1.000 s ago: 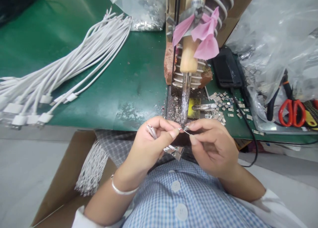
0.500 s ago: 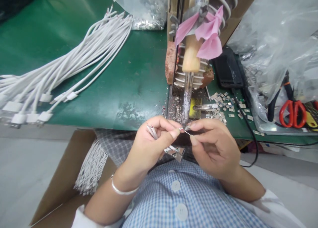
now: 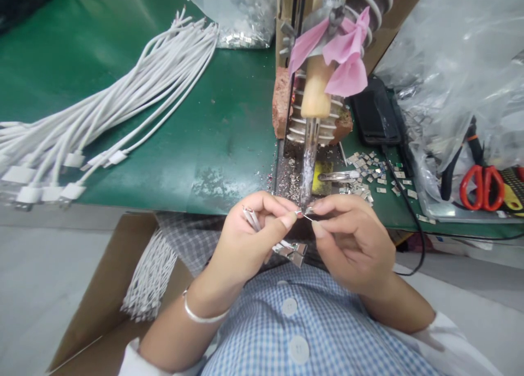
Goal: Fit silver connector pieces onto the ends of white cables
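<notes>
Several white cables (image 3: 251, 219) are closed in my left hand (image 3: 239, 245), their cut ends sticking out at the top. Metal connectors (image 3: 290, 250) poke out below its palm. Its thumb and forefinger pinch one cable end just under the tip of a soldering iron (image 3: 308, 166). My right hand (image 3: 356, 242) faces it, with a small metal connector piece (image 3: 310, 209) between thumb and forefinger. A thin solder wire (image 3: 309, 218) runs from those right fingers toward the iron's tip. The exact contact at the tip is too small to make out.
A bundle of white USB cables (image 3: 123, 111) lies on the green table (image 3: 229, 125) at left. Loose connector pieces (image 3: 368, 168), a phone (image 3: 375, 114) and red-handled scissors (image 3: 483, 188) are at right. Below left stands a cardboard box (image 3: 100, 288) with cables.
Almost nothing differs. The connectors under my left hand have shifted very slightly right, and both hands stay at the iron's tip.
</notes>
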The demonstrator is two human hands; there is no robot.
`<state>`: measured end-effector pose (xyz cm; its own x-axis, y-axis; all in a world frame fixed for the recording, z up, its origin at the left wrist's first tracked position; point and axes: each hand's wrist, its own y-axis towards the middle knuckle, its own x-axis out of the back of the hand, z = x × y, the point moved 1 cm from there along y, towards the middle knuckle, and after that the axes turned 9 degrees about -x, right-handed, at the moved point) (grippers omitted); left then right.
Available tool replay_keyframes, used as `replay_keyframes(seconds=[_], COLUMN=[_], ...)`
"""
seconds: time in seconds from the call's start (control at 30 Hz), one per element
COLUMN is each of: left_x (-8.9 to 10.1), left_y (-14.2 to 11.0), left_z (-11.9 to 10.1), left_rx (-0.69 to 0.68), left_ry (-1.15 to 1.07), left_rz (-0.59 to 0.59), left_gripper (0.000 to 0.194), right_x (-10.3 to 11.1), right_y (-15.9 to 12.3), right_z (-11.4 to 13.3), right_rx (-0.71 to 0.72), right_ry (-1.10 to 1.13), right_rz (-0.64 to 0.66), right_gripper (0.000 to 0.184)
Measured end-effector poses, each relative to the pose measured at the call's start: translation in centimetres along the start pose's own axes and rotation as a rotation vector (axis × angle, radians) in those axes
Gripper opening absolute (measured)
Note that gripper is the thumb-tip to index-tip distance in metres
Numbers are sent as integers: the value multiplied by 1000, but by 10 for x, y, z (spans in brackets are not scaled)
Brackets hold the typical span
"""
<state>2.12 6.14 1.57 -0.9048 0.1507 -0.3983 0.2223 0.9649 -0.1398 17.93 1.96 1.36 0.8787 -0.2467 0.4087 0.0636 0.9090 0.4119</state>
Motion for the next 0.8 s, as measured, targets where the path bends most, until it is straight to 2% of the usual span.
replay_keyframes(seconds=[0.23,0.8], left_x=[-3,-1], left_y=[0,-1], left_z=[-1,-2], left_rx=[-15,-52], left_ry=[-3,-78], left_rz=[-20,36], left_gripper=[13,16], right_x=[1,1], right_y=[2,1], right_z=[2,0], right_rx=[7,20], right_ry=[-9,12], right_rz=[-4,-23], right_gripper=[21,20])
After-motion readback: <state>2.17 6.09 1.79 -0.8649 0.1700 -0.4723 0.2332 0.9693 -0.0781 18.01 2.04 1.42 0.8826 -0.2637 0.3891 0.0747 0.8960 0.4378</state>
